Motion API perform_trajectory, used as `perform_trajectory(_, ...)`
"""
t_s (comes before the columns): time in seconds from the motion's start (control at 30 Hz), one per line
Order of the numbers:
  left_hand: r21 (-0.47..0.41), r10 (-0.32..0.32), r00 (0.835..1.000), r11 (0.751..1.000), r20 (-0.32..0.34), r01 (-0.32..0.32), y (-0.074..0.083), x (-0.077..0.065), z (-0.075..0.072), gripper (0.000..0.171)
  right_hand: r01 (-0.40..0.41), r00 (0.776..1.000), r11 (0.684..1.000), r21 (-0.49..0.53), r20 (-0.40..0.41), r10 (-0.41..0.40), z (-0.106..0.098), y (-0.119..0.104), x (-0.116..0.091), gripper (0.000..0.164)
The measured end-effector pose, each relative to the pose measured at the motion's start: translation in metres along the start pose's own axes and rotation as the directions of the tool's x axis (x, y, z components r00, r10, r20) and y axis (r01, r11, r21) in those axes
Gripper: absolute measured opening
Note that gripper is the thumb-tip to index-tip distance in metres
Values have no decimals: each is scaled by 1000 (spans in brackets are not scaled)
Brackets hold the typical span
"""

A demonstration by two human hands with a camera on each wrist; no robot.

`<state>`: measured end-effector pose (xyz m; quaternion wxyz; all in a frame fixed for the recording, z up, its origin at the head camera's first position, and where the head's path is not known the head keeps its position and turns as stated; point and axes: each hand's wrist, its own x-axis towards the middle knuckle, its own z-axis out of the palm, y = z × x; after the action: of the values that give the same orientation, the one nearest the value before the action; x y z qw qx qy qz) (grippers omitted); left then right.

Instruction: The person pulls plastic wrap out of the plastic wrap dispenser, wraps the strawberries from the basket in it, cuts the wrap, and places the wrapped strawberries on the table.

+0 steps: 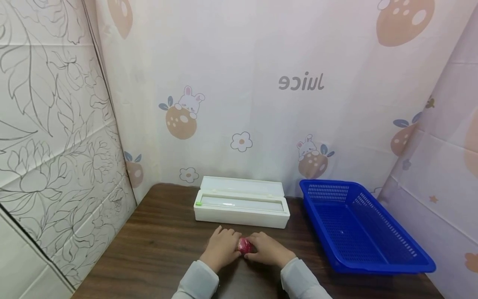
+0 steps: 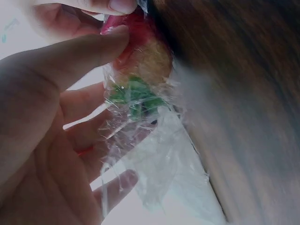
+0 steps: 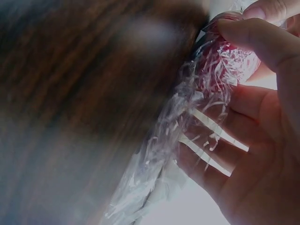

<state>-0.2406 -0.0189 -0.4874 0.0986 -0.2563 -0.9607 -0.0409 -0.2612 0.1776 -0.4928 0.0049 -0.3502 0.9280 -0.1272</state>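
Observation:
A red fruit (image 1: 245, 246), yellowish toward one end with green leaves (image 2: 136, 96), is wrapped in clear cling film between my two hands, low over the wooden table. My left hand (image 1: 222, 246) grips it from the left, thumb against the red side. From the right, my right hand (image 1: 268, 249) holds the other side with thumb and fingers. Loose, crinkled cling film (image 2: 122, 145) trails from the leafy end across the left fingers. Another bunched strand of film (image 3: 159, 145) hangs beside the right fingers.
Just beyond my hands, a long white cling film dispenser (image 1: 240, 214) stands with its lid raised and a small green piece at its left corner. A blue plastic basket (image 1: 384, 267) sits on the right of the brown table (image 1: 149, 249). Patterned curtains (image 1: 239, 83) close off the back and sides.

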Motion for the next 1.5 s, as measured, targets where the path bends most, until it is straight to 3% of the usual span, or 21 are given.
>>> perform_trajectory(0.23,-25,-28,1000,999,-6,27,3,-2,1,49,-21,1000,999,-29,-11,21,0,-5,-1,48)
perform_trajectory(0.43,-101,-28,1000,994,11,29,0,-3,4,47,-6,999,996,-93,-35,3,3,-9,0,47)
perform_trajectory(0.63,-208,-13,998,978,69,27,-5,-2,4,44,-40,999,986,-162,-30,35,4,-14,-1,43)
perform_trajectory(0.8,-243,26,997,970,71,-8,-8,-4,2,43,-80,996,984,-162,-46,73,6,-16,-2,39)
perform_trajectory(0.97,-286,54,998,957,24,-45,-10,-4,-1,44,-80,990,987,-141,-124,63,10,-13,-6,35)
perform_trajectory(1.17,-318,59,996,945,-60,-75,-13,0,-2,43,-74,965,985,-158,-262,31,9,-3,-6,30)
perform_trajectory(1.37,-312,70,978,941,-194,-129,-14,2,-9,40,-84,929,978,-192,-370,7,4,1,-4,30)
perform_trajectory(1.5,-287,77,968,947,-237,-145,-14,2,-13,41,-115,919,977,-178,-392,37,0,-1,-3,28)
